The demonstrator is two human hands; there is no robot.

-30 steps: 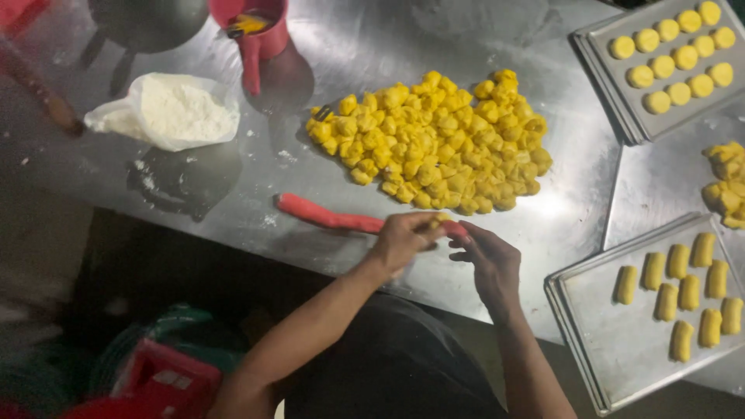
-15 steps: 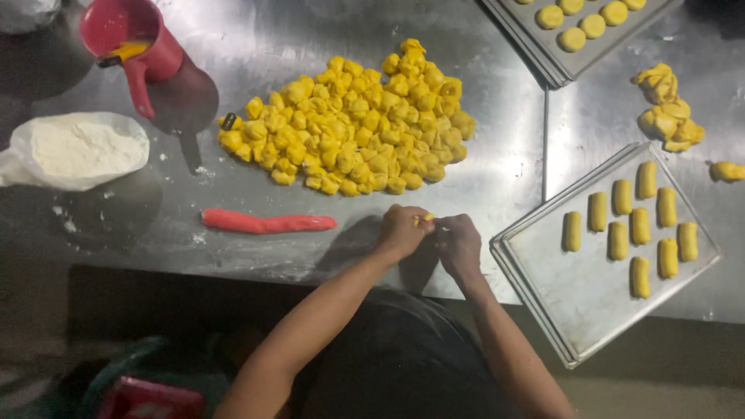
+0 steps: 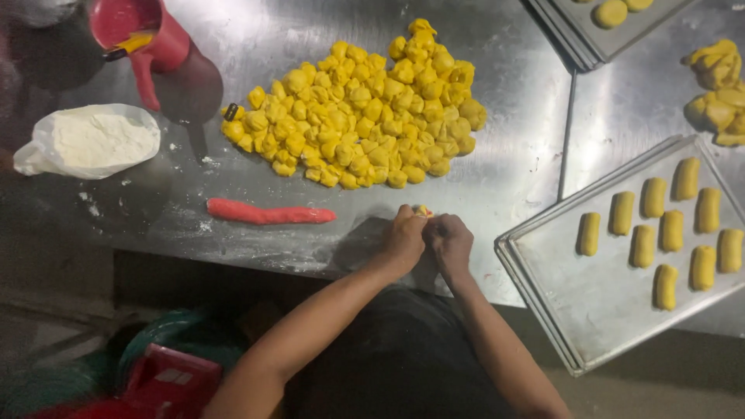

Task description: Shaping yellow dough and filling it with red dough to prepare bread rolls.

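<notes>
Both hands meet at the near table edge: left hand (image 3: 403,242) and right hand (image 3: 450,244), fingers curled together round a small yellow dough piece (image 3: 423,210) w/ a bit of red showing (mostly hidden, only the top peeks out). Just left lies a red dough roll (image 3: 269,212). Far side: big dough pile (image 3: 361,105). Far left: flour bag (image 3: 91,140) and red jug (image 3: 147,43). Right: tray (image 3: 574,310) w/ yellow logs (image 3: 667,225).
</notes>
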